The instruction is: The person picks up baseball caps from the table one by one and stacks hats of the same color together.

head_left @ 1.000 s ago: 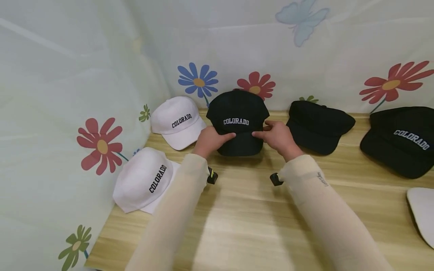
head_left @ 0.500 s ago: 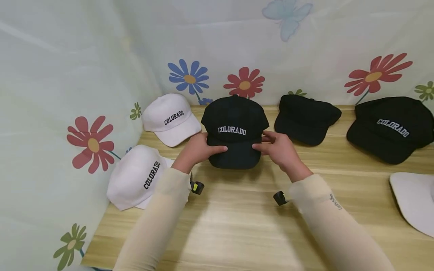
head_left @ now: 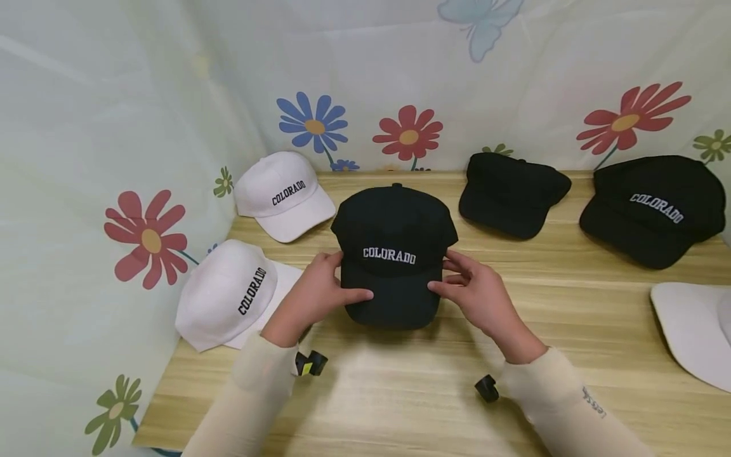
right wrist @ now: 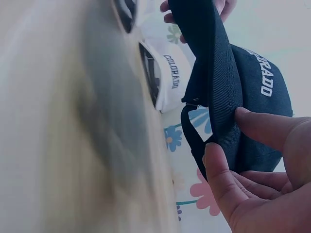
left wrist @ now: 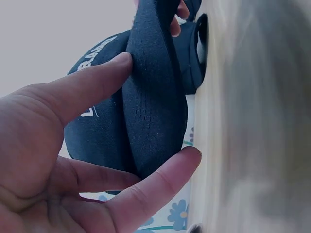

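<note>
A black baseball cap (head_left: 394,222) with white COLORADO lettering is held between both hands above the wooden table (head_left: 394,393), its brim toward me. My left hand (head_left: 314,285) pinches the brim's left side, thumb on top and fingers beneath or along the edge. The right hand (head_left: 480,292) grips the opposite side the same way. In the left wrist view the brim (left wrist: 153,92) sits between thumb and fingers. The right wrist view shows the cap's back strap (right wrist: 192,131) hanging under the crown, apart from the table.
Two white caps lie at the left, one at the back (head_left: 285,197) and one nearer (head_left: 228,295). Two black caps, one plain-looking (head_left: 511,193) and one lettered (head_left: 657,209), lie at the back right. A pale cap's brim (head_left: 693,330) shows at the right edge. A flowered curtain (head_left: 365,76) borders the table.
Both hands have drawn the black cap away from the back curtain, toward me. The other caps stay in place; the head view has shifted slightly.
</note>
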The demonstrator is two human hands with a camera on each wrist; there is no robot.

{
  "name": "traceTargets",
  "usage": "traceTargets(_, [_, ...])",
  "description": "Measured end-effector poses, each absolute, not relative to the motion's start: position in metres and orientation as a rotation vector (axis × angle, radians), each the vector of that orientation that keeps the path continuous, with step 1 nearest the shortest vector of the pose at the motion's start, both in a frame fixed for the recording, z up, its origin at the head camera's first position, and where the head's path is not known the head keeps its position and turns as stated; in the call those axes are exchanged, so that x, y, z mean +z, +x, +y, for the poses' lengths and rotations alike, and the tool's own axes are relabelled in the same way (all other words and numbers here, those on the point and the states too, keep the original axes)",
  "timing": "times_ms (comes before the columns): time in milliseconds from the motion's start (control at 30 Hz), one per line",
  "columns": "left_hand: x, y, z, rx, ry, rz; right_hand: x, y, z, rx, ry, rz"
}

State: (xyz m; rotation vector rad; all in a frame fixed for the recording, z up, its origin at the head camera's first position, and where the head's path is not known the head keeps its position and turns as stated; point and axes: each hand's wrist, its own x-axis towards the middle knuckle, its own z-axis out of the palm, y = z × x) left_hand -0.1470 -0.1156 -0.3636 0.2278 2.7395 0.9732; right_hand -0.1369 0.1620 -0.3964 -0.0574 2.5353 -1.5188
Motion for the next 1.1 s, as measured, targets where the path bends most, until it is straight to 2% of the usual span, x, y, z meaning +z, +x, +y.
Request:
traceTargets(400, [-0.375,-0.109,-0.115,1.008,0.153,2.742,-0.398,-0.104,0.160,-1.457,-0.056,2.599])
traceTargets(1100, [-0.412,-0.111,-0.105,0.940,0.193,2.760,-0.424,-0.109,0.163,-1.240,-0.130,2.689])
